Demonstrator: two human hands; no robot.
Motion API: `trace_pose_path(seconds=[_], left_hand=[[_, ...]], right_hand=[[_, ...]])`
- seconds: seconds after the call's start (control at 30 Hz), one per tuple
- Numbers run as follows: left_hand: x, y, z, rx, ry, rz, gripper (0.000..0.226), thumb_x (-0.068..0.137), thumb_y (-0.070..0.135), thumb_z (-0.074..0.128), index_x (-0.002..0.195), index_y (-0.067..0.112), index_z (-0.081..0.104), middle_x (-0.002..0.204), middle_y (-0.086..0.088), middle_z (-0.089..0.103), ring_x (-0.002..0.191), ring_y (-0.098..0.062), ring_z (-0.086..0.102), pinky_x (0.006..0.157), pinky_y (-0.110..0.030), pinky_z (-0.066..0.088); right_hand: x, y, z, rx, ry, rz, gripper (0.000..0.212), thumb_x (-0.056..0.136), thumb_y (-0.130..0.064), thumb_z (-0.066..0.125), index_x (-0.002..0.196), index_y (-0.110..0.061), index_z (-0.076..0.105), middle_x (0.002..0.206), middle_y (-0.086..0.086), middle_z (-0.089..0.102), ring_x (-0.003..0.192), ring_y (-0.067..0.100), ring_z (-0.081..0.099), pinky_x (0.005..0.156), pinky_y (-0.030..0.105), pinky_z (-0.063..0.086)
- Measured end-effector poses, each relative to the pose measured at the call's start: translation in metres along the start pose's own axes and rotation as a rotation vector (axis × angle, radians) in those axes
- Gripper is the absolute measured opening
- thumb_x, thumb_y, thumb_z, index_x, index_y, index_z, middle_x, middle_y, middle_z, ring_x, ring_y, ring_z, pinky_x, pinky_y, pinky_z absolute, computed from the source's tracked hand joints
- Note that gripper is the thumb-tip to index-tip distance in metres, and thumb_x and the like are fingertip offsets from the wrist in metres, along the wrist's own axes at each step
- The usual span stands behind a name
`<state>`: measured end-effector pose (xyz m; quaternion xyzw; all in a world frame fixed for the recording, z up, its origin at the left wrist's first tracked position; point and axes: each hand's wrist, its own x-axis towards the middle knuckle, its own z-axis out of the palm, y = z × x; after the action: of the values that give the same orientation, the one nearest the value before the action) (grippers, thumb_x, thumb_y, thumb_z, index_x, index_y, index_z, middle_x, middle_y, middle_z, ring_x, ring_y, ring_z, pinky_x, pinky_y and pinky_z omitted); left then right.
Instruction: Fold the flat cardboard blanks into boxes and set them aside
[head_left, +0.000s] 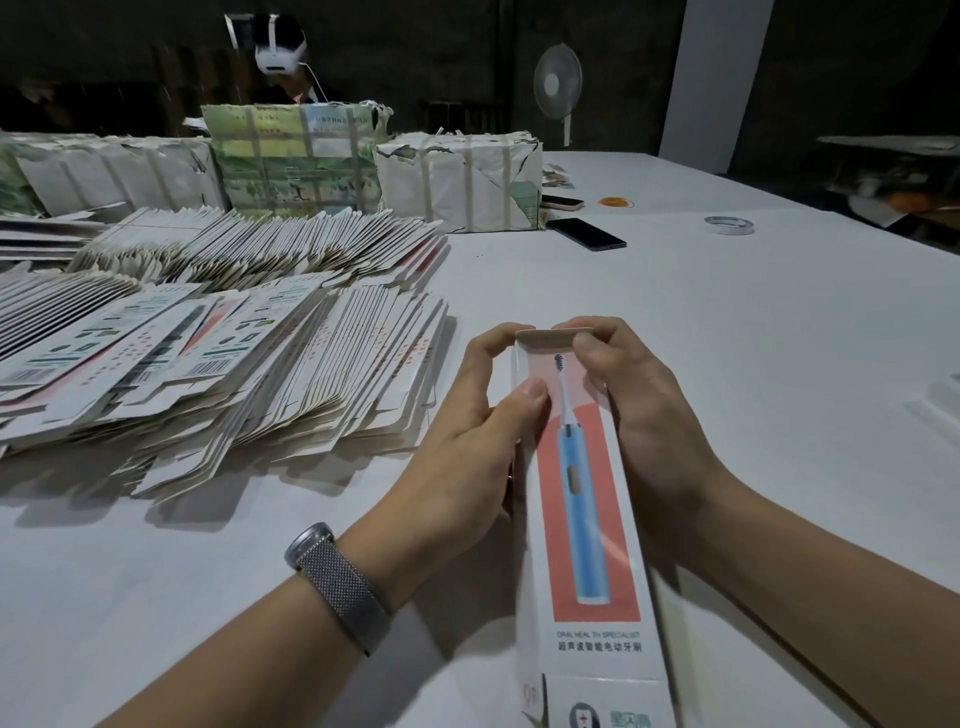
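Fingers (587, 345) of both hands curl over the far end of the toothbrush box (584, 519), pinching its end flap (553, 338), apparently to tuck it shut. Left hand (467, 441) braces the box's left side, thumb flat on the printed face; right hand (644, 415) grips the right edge, steadying the long carton, which is held above the counter (727, 338) and runs toward the viewer. Flat blanks (234, 374) lie fanned in stacks to the left, within reach for the next fold. Farther back: wrapped bundles (457, 176), a phone (587, 234), a tape roll (729, 225).
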<state>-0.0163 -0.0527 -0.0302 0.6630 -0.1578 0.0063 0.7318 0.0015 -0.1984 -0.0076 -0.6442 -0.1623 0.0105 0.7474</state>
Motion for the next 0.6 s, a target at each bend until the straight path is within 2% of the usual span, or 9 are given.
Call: trace_pose_path(seconds=[0.07,0.13,0.23,0.4,0.53,0.6], left_hand=[[-0.0005,0.0009,-0.0001,0.011,-0.018,0.006,0.025,0.098,0.040,0.049,0.112,0.061,0.051,0.079,-0.002,0.076,0.067,-0.017,0.073,0.053,-0.024,0.055],[-0.0022,0.0022,0.0004,0.016,-0.056,0.004,0.026,0.101,0.038,0.048,0.112,0.060,0.050,0.083,0.002,0.077,0.072,-0.014,0.075,0.058,-0.020,0.056],[-0.0027,0.0038,0.0002,0.038,-0.067,0.005,0.025,0.102,0.037,0.048,0.116,0.058,0.050,0.089,0.004,0.078,0.077,-0.015,0.076,0.063,-0.021,0.057],[-0.0028,0.0021,-0.0018,0.076,-0.053,-0.029,0.022,0.100,0.039,0.048,0.119,0.049,0.048,0.088,-0.004,0.076,0.078,-0.021,0.074,0.064,-0.026,0.057],[-0.0033,0.0009,-0.0027,0.122,-0.046,-0.055,0.019,0.096,0.041,0.046,0.113,0.047,0.047,0.082,-0.010,0.073,0.075,-0.020,0.071,0.067,-0.030,0.059],[-0.0025,0.0014,-0.0018,0.124,-0.024,-0.063,0.017,0.092,0.040,0.048,0.108,0.047,0.049,0.078,-0.010,0.071,0.070,-0.019,0.068,0.063,-0.030,0.056]], right_hand=[[0.0000,-0.0020,0.0005,0.026,0.026,0.023,0.031,0.086,-0.048,0.054,0.096,-0.019,0.057,0.080,0.002,0.069,0.062,0.018,0.070,0.058,0.024,0.056],[-0.0001,-0.0034,-0.0006,0.045,0.053,0.035,0.029,0.090,-0.045,0.054,0.088,-0.016,0.055,0.072,0.001,0.066,0.056,0.016,0.067,0.055,0.023,0.054],[0.0005,-0.0035,-0.0015,0.044,0.080,0.055,0.028,0.097,-0.038,0.056,0.076,-0.020,0.054,0.069,0.003,0.062,0.055,0.017,0.064,0.054,0.025,0.054],[0.0007,0.0009,-0.0011,0.005,0.113,0.056,0.014,0.099,-0.020,0.056,0.086,-0.015,0.059,0.072,0.005,0.064,0.056,0.016,0.064,0.054,0.025,0.056],[0.0010,0.0020,-0.0019,-0.069,0.109,0.047,0.016,0.099,-0.017,0.057,0.083,-0.017,0.060,0.072,0.004,0.064,0.056,0.016,0.065,0.055,0.025,0.055],[0.0013,0.0020,-0.0021,-0.107,0.112,0.016,0.016,0.098,-0.016,0.058,0.083,-0.016,0.061,0.073,0.007,0.066,0.057,0.018,0.066,0.056,0.026,0.057]])
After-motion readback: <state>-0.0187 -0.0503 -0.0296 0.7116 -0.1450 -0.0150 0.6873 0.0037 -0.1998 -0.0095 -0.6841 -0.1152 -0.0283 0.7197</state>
